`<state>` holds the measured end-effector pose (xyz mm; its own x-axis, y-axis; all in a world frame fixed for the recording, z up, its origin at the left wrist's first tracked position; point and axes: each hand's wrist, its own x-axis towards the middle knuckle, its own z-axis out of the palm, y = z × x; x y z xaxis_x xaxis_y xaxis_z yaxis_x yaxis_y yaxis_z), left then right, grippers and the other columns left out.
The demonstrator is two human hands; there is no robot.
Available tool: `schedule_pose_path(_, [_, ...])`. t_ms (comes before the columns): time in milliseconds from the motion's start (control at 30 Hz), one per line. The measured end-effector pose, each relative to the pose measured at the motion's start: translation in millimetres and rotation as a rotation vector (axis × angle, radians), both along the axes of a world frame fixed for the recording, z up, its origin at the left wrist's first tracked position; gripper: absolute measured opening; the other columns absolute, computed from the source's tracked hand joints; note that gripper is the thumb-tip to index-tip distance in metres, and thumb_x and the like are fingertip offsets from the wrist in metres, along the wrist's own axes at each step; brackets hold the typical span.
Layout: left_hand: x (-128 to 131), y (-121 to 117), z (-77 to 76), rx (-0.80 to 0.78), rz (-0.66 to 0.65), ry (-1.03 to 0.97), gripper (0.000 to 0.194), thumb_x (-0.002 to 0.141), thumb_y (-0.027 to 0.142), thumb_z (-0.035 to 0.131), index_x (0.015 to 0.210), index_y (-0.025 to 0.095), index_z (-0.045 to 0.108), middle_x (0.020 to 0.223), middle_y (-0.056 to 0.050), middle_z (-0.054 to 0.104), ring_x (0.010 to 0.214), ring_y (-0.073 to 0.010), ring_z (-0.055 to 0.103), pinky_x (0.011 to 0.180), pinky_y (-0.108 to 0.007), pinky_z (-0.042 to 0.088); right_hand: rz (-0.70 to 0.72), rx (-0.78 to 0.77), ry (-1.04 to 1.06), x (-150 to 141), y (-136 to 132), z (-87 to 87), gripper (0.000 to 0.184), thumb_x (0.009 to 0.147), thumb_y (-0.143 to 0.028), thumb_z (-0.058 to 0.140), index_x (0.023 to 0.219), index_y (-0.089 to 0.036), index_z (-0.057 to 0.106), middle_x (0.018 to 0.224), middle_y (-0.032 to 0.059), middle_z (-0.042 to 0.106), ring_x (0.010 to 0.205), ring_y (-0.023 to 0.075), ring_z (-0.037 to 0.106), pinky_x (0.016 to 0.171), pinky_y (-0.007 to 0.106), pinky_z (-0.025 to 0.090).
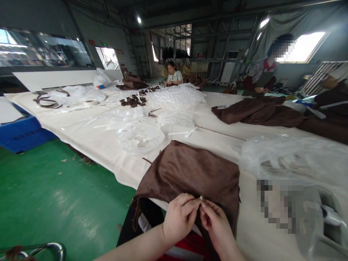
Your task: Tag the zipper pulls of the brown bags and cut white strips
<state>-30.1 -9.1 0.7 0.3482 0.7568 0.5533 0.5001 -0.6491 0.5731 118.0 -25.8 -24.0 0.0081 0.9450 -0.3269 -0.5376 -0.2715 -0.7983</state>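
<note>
A brown suede-like bag point(190, 170) lies at the near edge of the long white table point(89, 134), partly hanging over it. A zip line runs across its front. My left hand point(179, 217) and my right hand point(217, 226) meet at the bag's near edge. Both pinch a small metal zip pull point(201, 197) between their fingertips, with the fingers closed.
Clear plastic bags point(285, 159) lie to the right, more plastic wrap point(141, 136) beyond the bag. Brown garments point(258, 110) are heaped at the right. Small brown pieces point(133, 101) sit farther back. Two people work at the far side. Left of the table are green floor and a blue bin point(24, 134).
</note>
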Motion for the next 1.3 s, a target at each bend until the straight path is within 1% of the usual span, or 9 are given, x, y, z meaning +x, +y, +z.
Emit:
schedule_pose_path(133, [-3.2, -4.8, 1.3, -0.026, -0.034, 0.022, 0.029, 0.091, 0.014, 0.048, 0.114, 0.023, 0.063, 0.096, -0.007, 0.067, 0.086, -0.0181, 0.062, 0.079, -0.032, 0.054, -0.013, 0.015, 0.011, -2.3, 0.0, 5.6, 0.033, 0.070, -0.045, 0.077, 0.069, -0.014, 0.065, 0.058, -0.0015, 0.056, 0.046, 0.0071, 0.042, 0.041, 0.019, 0.029])
schedule_pose_path(233, [-5.2, -3.0, 9.1, -0.106, -0.053, -0.056, 0.026, 0.089, 0.017, 0.049, 0.112, 0.019, 0.060, 0.096, -0.008, 0.066, 0.085, -0.0179, 0.062, 0.077, -0.030, 0.054, 0.002, 0.009, -0.121, -5.5, 0.5, 6.5, 0.038, 0.071, -0.050, 0.075, 0.065, -0.017, 0.058, 0.053, -0.0047, 0.049, 0.041, 0.0060, 0.036, 0.039, 0.019, 0.025])
schedule_pose_path(500, [-8.2, 63.1, 39.6, -0.047, -0.126, 0.212, 0.019, 0.091, 0.020, 0.050, 0.101, 0.019, 0.066, 0.096, -0.006, 0.067, 0.092, -0.0185, 0.062, 0.086, -0.032, 0.051, -0.107, 0.342, -1.405, -4.0, -9.5, -1.1, 0.019, 0.091, -0.028, 0.046, 0.089, -0.019, 0.063, 0.076, 0.0085, 0.068, 0.063, 0.0215, 0.063, 0.058, 0.030, 0.041])
schedule_pose_path(600, [-5.7, 82.7, 45.2, -0.077, -0.199, 0.284, 0.018, 0.090, 0.019, 0.051, 0.094, 0.020, 0.069, 0.089, -0.004, 0.067, 0.085, -0.0162, 0.063, 0.080, -0.028, 0.051, -0.111, 0.464, -1.650, -11.4, -5.6, -1.3, 0.024, 0.095, -0.021, 0.037, 0.094, -0.018, 0.061, 0.080, 0.0102, 0.070, 0.065, 0.0210, 0.066, 0.058, 0.029, 0.042])
schedule_pose_path(767, [-0.3, 92.8, 53.4, -0.099, -0.246, 0.414, 0.008, 0.083, 0.028, 0.065, 0.085, 0.020, 0.067, 0.080, 0.000, 0.064, 0.076, -0.0152, 0.061, 0.070, -0.025, 0.048, -0.074, 0.536, -1.764, -18.8, 3.2, 1.0, 0.024, 0.096, -0.016, 0.035, 0.093, -0.018, 0.059, 0.079, 0.0077, 0.069, 0.066, 0.0187, 0.067, 0.057, 0.027, 0.043])
schedule_pose_path(900, [9.7, 93.9, 64.1, -0.049, -0.231, 0.619, 0.029, 0.070, 0.038, 0.078, 0.084, 0.019, 0.063, 0.083, -0.001, 0.063, 0.077, -0.0186, 0.061, 0.070, -0.029, 0.049, -0.054, 0.557, -1.735, -5.4, -0.1, -1.7, 0.022, 0.094, -0.014, 0.037, 0.099, -0.019, 0.058, 0.086, 0.0075, 0.069, 0.073, 0.0193, 0.068, 0.062, 0.028, 0.045])
schedule_pose_path(1000, [22.1, 89.1, 69.7, 0.080, -0.231, 0.818, 0.029, 0.075, 0.039, 0.074, 0.086, 0.016, 0.061, 0.087, -0.006, 0.063, 0.080, -0.0226, 0.061, 0.072, -0.033, 0.051, -0.082, 0.484, -1.802, 8.9, -2.8, -4.9, 0.021, 0.096, -0.019, 0.039, 0.091, -0.020, 0.059, 0.080, 0.0060, 0.069, 0.066, 0.0196, 0.068, 0.058, 0.029, 0.043])
schedule_pose_path(1133, [36.2, 74.9, 66.2, 0.290, -0.315, 1.035, 0.008, 0.087, 0.019, 0.057, 0.090, 0.012, 0.059, 0.090, -0.010, 0.062, 0.078, -0.0238, 0.059, 0.062, -0.034, 0.050, -0.158, 0.441, -1.862, 19.1, -1.0, -8.8, 0.032, 0.100, -0.029, 0.036, 0.082, -0.020, 0.061, 0.075, 0.0065, 0.069, 0.057, 0.0186, 0.066, 0.052, 0.029, 0.039])
schedule_pose_path(1300, [38.4, 71.2, 60.6, 0.379, -0.359, 1.113, 0.007, 0.088, 0.015, 0.053, 0.089, 0.011, 0.059, 0.086, -0.010, 0.061, 0.071, -0.0235, 0.058, 0.054, -0.034, 0.048, -0.204, 0.467, -1.847, 17.6, 2.8, -13.8, 0.039, 0.102, -0.030, 0.028, 0.083, -0.020, 0.062, 0.080, 0.0078, 0.071, 0.057, 0.0173, 0.066, 0.051, 0.028, 0.040])
